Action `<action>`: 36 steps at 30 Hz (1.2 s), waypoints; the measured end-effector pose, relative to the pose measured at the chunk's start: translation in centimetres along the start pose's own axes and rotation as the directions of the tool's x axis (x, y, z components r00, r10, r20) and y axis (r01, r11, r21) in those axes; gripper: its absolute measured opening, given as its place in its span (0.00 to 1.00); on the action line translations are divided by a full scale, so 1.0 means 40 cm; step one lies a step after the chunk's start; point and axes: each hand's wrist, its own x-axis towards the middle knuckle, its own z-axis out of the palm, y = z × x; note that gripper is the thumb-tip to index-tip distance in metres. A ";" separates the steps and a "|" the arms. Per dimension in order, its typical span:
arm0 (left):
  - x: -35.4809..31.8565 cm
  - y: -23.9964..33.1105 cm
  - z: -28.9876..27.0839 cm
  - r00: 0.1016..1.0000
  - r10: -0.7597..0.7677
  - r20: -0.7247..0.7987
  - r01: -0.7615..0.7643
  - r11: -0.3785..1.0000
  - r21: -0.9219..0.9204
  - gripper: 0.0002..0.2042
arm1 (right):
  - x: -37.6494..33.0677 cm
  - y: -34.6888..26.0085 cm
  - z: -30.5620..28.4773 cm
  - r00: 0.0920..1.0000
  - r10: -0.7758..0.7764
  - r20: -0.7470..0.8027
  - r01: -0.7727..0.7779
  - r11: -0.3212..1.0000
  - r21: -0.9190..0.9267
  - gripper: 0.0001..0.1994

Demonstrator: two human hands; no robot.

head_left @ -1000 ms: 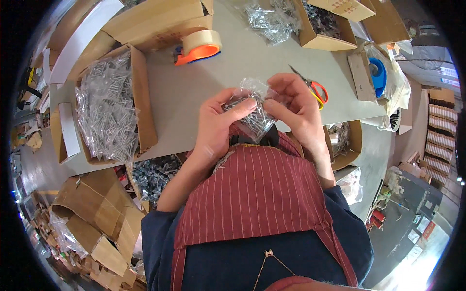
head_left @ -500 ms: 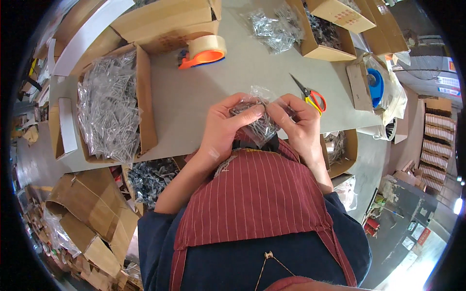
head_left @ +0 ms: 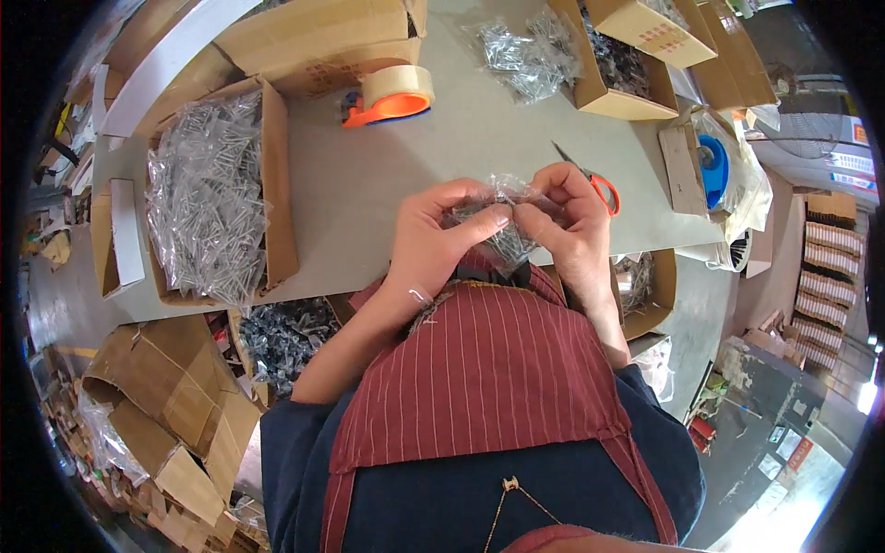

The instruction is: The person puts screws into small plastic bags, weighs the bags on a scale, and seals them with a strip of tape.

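Both of our hands meet on one small clear plastic bag of metal screws [head_left: 502,226], held in the air just above the near edge of the grey table [head_left: 387,184] and close against our striped apron [head_left: 489,369]. Our left hand [head_left: 433,235] pinches the bag's upper edge between thumb and fingers; our right hand [head_left: 567,221] grips the same edge from the other side, fingers curled over the film. Neither hand is free.

We judge the bag soft and slippery, with a loose, dense load that sags to the bottom, so it is heavier than it looks. Sharp points could pierce thin film, so the hold belongs on the empty film near the mouth, with support under the sagging part if it swings.

Beyond the bag on the table lie orange-handled scissors [head_left: 599,189], just past our right fingers. Farther across the table sits an orange tape dispenser [head_left: 392,97]. Toward the table's left end stands an open cardboard box [head_left: 277,184] filled with similar packets.
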 end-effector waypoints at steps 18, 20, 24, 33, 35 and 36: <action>0.002 -0.003 -0.006 0.997 0.034 -0.068 -0.033 0.999 0.014 0.06 | -0.008 -0.017 -0.014 0.983 0.077 0.165 -0.039 0.974 -0.225 0.04; 0.003 -0.002 0.004 0.997 0.030 -0.069 -0.028 0.999 0.026 0.06 | -0.010 -0.012 -0.010 0.988 0.073 0.134 -0.053 0.987 -0.149 0.04; 0.002 0.004 0.023 0.997 0.040 -0.072 -0.032 0.993 0.117 0.07 | -0.013 0.016 0.002 0.999 -0.044 -0.007 0.042 0.983 -0.178 0.04; -0.001 -0.007 0.028 0.997 0.068 0.019 -0.071 0.955 0.287 0.10 | -0.023 0.025 0.006 0.990 -0.093 -0.107 0.076 0.986 -0.149 0.06; 0.001 -0.002 0.018 0.995 0.086 0.060 -0.102 0.929 0.356 0.11 | -0.025 0.017 0.001 0.996 -0.050 -0.078 0.043 0.995 -0.093 0.06; 0.000 0.000 0.016 0.990 0.101 0.100 -0.134 0.897 0.422 0.12 | -0.026 0.013 0.000 0.999 -0.008 -0.045 0.007 0.999 -0.039 0.07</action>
